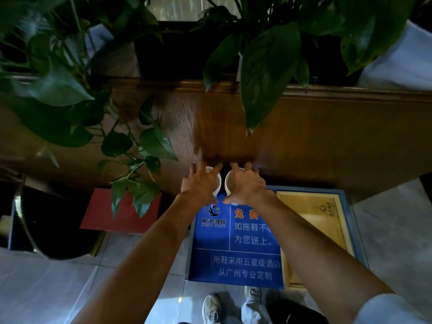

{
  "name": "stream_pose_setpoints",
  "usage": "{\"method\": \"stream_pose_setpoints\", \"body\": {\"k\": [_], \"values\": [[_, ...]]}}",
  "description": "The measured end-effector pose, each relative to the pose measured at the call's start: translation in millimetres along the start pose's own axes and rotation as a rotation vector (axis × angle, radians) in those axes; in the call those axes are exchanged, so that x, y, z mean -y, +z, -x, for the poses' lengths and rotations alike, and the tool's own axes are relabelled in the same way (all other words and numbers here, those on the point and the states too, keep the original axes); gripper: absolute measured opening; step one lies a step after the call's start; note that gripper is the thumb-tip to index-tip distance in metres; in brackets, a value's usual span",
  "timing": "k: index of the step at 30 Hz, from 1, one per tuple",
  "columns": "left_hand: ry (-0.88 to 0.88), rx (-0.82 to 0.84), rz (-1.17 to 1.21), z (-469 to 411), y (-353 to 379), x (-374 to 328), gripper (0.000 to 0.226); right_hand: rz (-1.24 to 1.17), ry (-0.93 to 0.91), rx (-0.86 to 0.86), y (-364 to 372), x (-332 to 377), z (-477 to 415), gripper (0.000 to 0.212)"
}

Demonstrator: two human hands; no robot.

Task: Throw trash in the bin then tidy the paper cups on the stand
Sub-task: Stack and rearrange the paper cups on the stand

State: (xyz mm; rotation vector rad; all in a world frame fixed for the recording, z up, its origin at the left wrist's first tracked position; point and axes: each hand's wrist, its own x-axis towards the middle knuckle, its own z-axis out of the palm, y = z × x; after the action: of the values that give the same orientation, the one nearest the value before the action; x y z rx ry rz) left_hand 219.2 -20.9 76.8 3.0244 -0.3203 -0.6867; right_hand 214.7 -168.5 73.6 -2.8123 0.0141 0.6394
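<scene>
Against a wooden counter [315, 136] hung with leafy plants [58, 94], a blue stand [233, 265] rests on grey floor tiles [58, 288] near a black bin [53, 225]. Two paper cups [218, 181] sit side by side at its far edge; the left hand [198, 183] and right hand [247, 185] spread over one each, fingers splayed, grip unclear.

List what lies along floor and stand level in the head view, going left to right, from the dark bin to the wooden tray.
Dark bin → red board → left hand over a paper cup → right hand over a second cup → wooden tray.
</scene>
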Motion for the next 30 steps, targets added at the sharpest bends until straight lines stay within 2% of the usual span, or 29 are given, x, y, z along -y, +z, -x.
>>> {"method": "stream_pose_setpoints", "body": {"k": [2, 5, 12, 22, 27, 30], "values": [[0.014, -0.028, -0.009, -1, 2, 2, 0.106, 0.003, -0.024, -0.007, -1, 1, 3, 0.111], [0.093, -0.018, -0.093, -5, 3, 6, 0.092, 0.047, -0.056, -0.019, -4, -1, 5, 0.096], [0.115, 0.017, -0.15, -10, 3, 2, 0.094, 0.035, -0.044, -0.059, -6, -8, 2, 0.088], [0.003, 0.017, -0.023, -2, -3, -6, 0.091, -0.028, -0.014, -0.079, 0, -7, -2, 0.084], [-0.026, 0.002, -0.007, 6, -5, -8, 0.095, -0.039, 0.012, -0.064, 3, -6, -2, 0.089], [-0.018, -0.032, -0.013, 9, -3, -4, 0.1, -0.058, 0.018, -0.037, 6, -8, 1, 0.105]]}}
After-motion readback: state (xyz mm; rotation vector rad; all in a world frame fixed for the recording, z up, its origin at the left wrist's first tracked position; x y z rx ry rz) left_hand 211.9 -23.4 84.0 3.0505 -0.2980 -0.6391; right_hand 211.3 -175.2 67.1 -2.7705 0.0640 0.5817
